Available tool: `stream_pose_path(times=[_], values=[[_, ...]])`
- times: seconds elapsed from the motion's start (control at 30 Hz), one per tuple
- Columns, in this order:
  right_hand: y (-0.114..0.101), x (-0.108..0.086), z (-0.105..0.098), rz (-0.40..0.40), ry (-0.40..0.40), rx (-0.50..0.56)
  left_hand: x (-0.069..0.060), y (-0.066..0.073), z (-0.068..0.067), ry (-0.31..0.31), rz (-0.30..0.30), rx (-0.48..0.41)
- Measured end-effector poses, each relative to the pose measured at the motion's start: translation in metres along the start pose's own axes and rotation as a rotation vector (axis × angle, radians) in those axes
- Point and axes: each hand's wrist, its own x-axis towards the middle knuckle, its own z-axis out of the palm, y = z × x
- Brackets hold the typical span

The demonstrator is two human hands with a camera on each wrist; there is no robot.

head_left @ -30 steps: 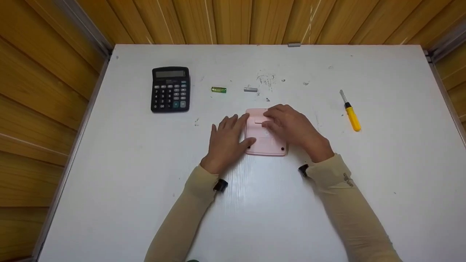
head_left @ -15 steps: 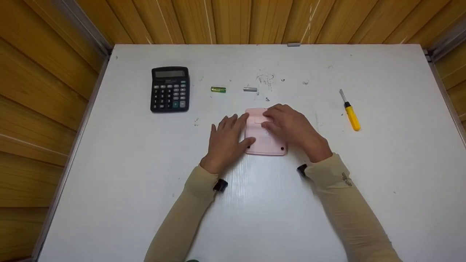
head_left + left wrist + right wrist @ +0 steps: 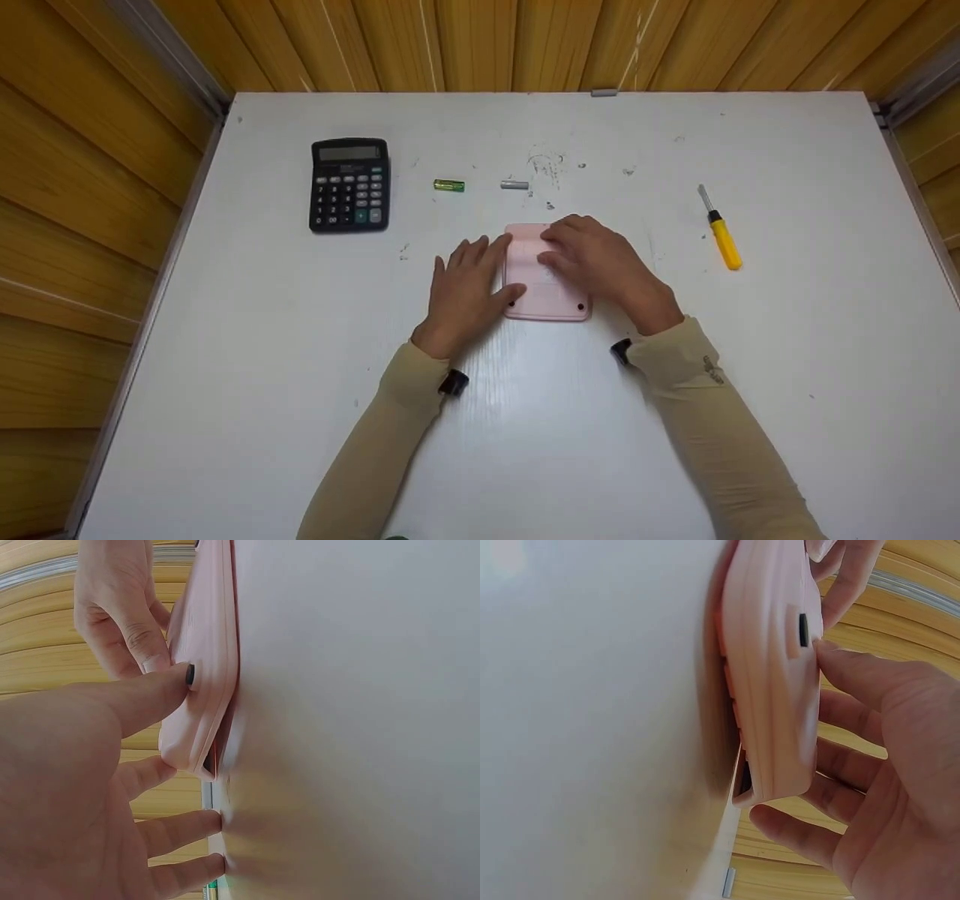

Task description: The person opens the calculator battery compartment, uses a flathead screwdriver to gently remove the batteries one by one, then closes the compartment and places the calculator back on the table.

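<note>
A pink calculator (image 3: 551,304) lies face down on the white table. Its orange keys (image 3: 729,682) peek out underneath in the right wrist view. My left hand (image 3: 461,300) rests along its left side, thumb on the back near a black foot (image 3: 190,675) and index fingertip at the far left edge. The other left fingers are spread, their tips on the table in the left wrist view. My right hand (image 3: 604,259) touches the upper back of the calculator with thumb and fingertips, fingers bent. The hand hides the right part of that area.
A black calculator (image 3: 349,187) lies at the back left. Further along are a green battery (image 3: 449,185) and a grey battery (image 3: 514,184). A yellow-handled screwdriver (image 3: 724,241) lies at the right. A small grey piece (image 3: 604,93) sits at the table's back edge.
A line on the calculator's back, beside my right thumb, shows clearly in the earliest frame and can hardly be seen now. Both hands stay almost still.
</note>
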Motion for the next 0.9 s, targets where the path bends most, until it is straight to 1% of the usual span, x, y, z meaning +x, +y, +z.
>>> stream_pose_path(times=[0.23,0.67,0.8,0.9], values=[[0.0007,0.0005,0.0001,-0.003,-0.004,0.003,-0.0002,0.0001,-0.0006,0.005,0.008,0.007],[0.0012,0.0006,0.0014,0.000,0.005,-0.003,0.0000,-0.0002,0.0006,0.007,-0.004,-0.009],[0.0033,-0.0023,-0.0015,0.021,0.003,0.013,-0.0001,0.0006,0.0010,0.009,-0.008,-0.015],[0.0046,-0.0060,-0.0053,0.049,-0.019,0.009,-0.0004,0.0010,0.0009,0.009,-0.011,-0.014]])
